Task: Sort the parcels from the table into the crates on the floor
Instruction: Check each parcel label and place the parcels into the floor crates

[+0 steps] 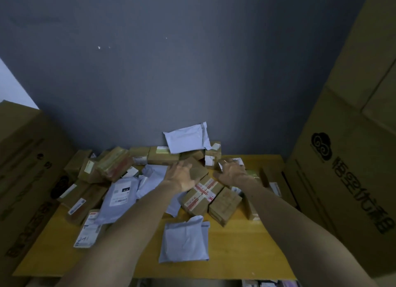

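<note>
The sorting looked barely begun, to judge by the load on the worktop [235, 250]; the parcels [150, 179] lay heaped across its far half, brown cartons and grey mailers mixed and overlapping; one grey mailer [186, 138] sat highest at the back against the blue wall [192, 61], a red-taped carton [201, 195] lay near the middle, and a folded mailer [184, 241] lay alone toward the near edge.

Both arms were stretched out over the heap; the left hand [184, 176] lay against a brown carton [200, 168], and I could not tell whether its grip was closed on it or merely resting; the right hand [232, 172] had its grip curled over a small carton [222, 163] bearing a white label, the carton low among its neighbours and not clearly lifted.

The crates were not in view, so nothing showed what had already been sorted; a dim strip below the worktop's near edge was too dark to read; tall cardboard boxes [353, 158] flanked the worktop on either side. By my reckoning nearly every parcel remained to be carried down.
</note>
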